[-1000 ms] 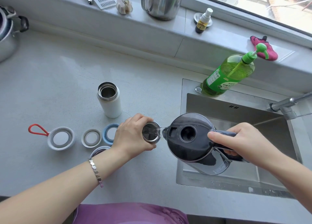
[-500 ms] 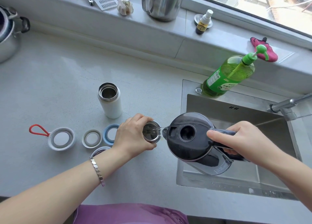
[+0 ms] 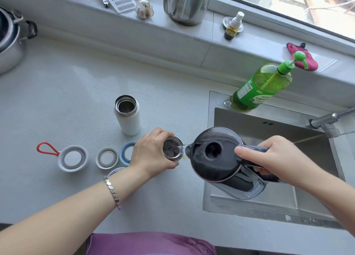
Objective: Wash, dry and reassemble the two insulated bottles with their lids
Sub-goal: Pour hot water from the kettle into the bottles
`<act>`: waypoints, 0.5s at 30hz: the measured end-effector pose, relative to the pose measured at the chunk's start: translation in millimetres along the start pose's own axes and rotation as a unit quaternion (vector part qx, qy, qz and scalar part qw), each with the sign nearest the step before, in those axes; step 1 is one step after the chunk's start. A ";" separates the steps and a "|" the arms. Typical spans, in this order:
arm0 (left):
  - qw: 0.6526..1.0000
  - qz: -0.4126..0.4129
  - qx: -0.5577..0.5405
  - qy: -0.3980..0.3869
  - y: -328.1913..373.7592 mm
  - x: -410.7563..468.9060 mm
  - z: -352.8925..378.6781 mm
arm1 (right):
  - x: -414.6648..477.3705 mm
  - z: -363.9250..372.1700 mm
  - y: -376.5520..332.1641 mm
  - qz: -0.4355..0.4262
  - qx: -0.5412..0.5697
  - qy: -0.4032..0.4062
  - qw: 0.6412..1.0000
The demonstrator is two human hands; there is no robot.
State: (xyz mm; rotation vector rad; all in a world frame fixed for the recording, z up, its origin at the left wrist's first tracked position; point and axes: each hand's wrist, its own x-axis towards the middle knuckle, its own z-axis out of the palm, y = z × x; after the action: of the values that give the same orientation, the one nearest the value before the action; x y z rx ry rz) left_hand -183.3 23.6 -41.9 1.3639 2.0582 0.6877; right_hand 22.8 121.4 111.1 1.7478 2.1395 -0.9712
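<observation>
My left hand [image 3: 151,155] grips an open steel bottle [image 3: 172,148] standing on the counter; only its mouth shows past my fingers. My right hand [image 3: 269,158] holds the handle of a dark water pitcher [image 3: 215,155], tilted so a thin stream runs from its spout into that bottle. A second bottle, white with a steel mouth [image 3: 128,115], stands open behind. Left of my hand lie a white lid with a red loop [image 3: 72,158], a grey ring lid [image 3: 106,158] and a blue ring lid [image 3: 125,155]. Another lid part [image 3: 115,171] peeks out by my wrist.
The steel sink [image 3: 269,124] lies under the pitcher, its tap [image 3: 326,123] at the right. A green soap bottle [image 3: 263,87] stands at the sink's back edge. A pot [image 3: 11,41] sits far left. The sill holds a steel mug [image 3: 186,5], a spray bottle [image 3: 233,26] and a pink cloth [image 3: 301,57].
Nothing has visibly moved; both hands keep their grips and the water keeps running from the pitcher into the bottle.
</observation>
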 end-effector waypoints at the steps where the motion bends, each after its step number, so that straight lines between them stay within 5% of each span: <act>1: 1.000 -0.001 0.002 -0.004 0.3 -0.2 -0.4 | -0.2 0.1 -0.2 0.000 -0.002 0.001 1.000; 15: 1.000 0.000 0.004 -0.007 -0.2 -1.5 1.1 | 0.7 -1.2 -0.7 -0.013 -0.018 0.001 1.000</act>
State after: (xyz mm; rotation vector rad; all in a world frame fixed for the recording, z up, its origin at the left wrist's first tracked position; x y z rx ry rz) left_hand -182.2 22.2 -42.5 1.3694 2.0513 0.6698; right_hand 22.3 122.7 111.9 1.7109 2.1722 -0.9318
